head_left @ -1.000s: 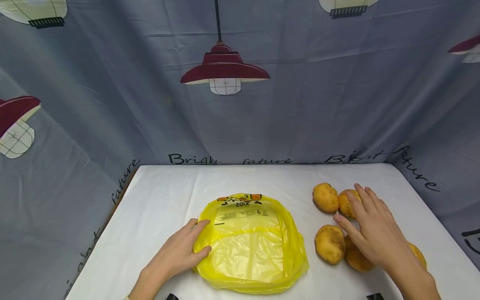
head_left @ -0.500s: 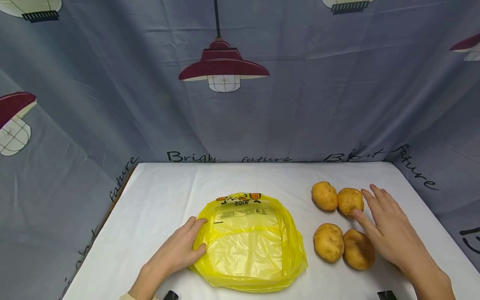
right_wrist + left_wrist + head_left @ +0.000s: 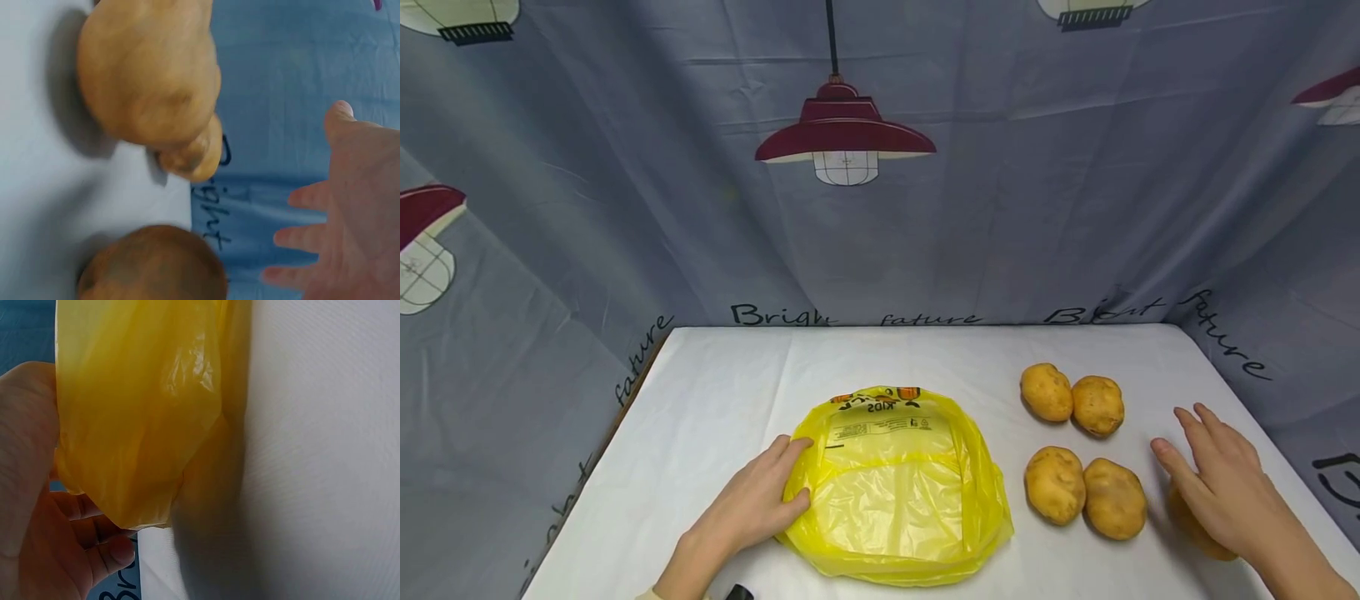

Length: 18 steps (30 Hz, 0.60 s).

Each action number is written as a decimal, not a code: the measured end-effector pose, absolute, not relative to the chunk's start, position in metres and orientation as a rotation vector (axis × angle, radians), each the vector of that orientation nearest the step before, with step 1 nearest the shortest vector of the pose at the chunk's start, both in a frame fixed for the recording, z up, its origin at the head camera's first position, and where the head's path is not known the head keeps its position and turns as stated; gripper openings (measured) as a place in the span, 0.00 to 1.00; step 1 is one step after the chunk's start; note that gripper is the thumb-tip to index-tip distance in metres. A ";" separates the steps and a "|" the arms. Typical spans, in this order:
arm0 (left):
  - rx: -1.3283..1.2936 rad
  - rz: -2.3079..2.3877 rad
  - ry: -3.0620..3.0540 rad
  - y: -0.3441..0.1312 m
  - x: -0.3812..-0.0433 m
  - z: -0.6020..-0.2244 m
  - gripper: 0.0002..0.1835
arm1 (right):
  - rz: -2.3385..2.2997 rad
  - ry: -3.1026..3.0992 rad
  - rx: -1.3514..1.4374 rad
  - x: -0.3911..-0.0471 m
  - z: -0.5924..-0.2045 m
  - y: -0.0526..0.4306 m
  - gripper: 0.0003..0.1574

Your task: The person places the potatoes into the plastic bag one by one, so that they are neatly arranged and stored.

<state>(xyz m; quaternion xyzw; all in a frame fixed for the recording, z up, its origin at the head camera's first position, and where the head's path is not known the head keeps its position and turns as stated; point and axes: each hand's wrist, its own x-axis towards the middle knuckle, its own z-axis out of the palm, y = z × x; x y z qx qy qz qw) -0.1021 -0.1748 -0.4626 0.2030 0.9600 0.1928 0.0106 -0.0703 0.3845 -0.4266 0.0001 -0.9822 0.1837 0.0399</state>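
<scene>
A yellow plastic bag [image 3: 891, 508] stands with its mouth spread wide in the middle of the white table. At its left rim my left hand [image 3: 748, 500] grips the plastic between thumb and fingers; in the left wrist view the fingers [image 3: 103, 544] curl behind the bag wall [image 3: 134, 425]. Over at the right, my right hand [image 3: 1225, 483] hovers with fingers spread above a potato [image 3: 1191, 525], partly hiding it. The right wrist view has this hand [image 3: 350, 219] apart from the potatoes, one of them [image 3: 153, 265] low in that view.
Two potatoes [image 3: 1097, 406] lie side by side toward the back right, and two more [image 3: 1115, 498] sit nearer, between bag and right hand. A printed grey curtain [image 3: 1000, 208] encloses the back and sides of the white tabletop [image 3: 737, 375].
My right hand has moved rightward and toward me, from over the other potatoes to the rightmost one. The left hand stays at the bag's rim.
</scene>
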 end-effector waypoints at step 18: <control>0.658 0.569 3.015 -0.176 -0.100 -0.461 0.31 | 0.650 -3.323 -0.463 -0.053 -0.447 0.432 0.57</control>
